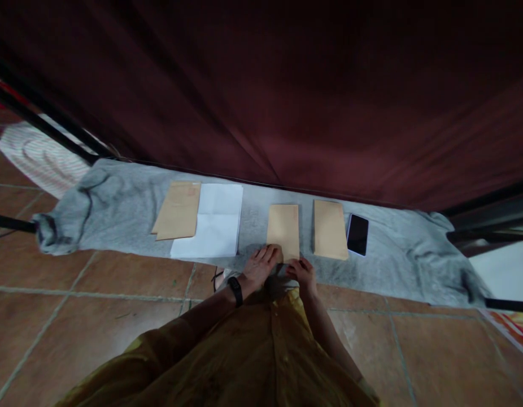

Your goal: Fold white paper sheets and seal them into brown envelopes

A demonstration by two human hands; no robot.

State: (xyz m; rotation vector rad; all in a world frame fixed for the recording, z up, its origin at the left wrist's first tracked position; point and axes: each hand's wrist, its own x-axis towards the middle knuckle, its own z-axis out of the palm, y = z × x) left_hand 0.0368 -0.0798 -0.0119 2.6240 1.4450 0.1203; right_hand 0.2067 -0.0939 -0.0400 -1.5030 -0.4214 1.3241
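Note:
A brown paper envelope [283,227] lies in front of me on a grey cloth, its near end between my hands. My left hand [261,264], with a dark watch on the wrist, has its fingers closed together over the near left corner. My right hand [303,273] pinches the near right corner with curled fingers. To the right lies a stack of brown envelopes [330,230]. On the left, other brown envelopes [179,212] overlap some white paper sheets [219,220] with fold creases.
A phone [357,234] lies right of the stack. The grey cloth [397,254] covers a long narrow surface. A dark red curtain [261,113] hangs behind it. Dark bars [11,222] stand at both ends, and floor tiles [130,311] show below.

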